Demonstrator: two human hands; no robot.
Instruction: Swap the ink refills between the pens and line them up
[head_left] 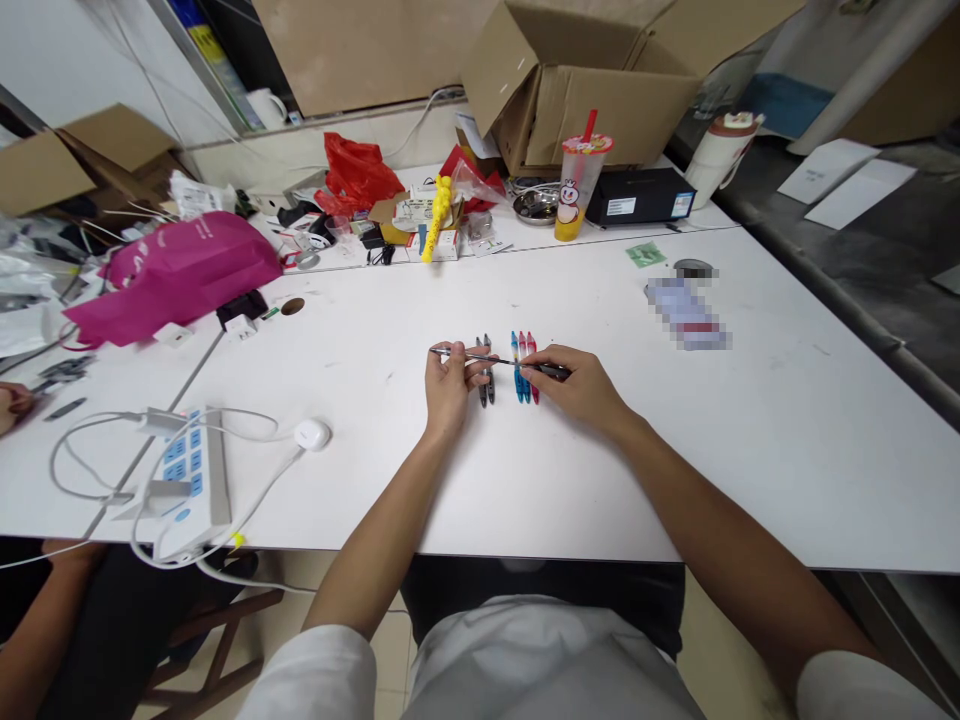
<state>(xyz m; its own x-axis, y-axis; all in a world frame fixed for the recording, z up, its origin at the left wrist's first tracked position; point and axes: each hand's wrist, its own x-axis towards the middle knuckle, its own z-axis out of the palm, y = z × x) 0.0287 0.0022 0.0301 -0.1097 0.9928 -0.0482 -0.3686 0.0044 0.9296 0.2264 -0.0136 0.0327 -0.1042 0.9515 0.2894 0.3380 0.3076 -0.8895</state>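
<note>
My left hand (pixel 448 388) is closed on the clear and dark end of a pen, pinched between thumb and fingers. My right hand (pixel 581 385) is closed on the pen's dark barrel (pixel 553 371). A thin dark rod, like a pen refill (pixel 504 361), runs between the two hands. Below them two dark pens (pixel 487 385) lie side by side on the white table, partly behind my left fingers. Beside these, a blue pen (pixel 515 345) and two pens with pink or red tops (pixel 530 343) lie in a row, partly covered by my right fingers.
A power strip (pixel 214 490) with looping white cables lies left, near a magenta bag (pixel 187 270). At the back stand a drink cup (pixel 577 190), a cardboard box (pixel 600 115) and a black box (pixel 641 197). Another person's hand (pixel 13 405) rests at the far left.
</note>
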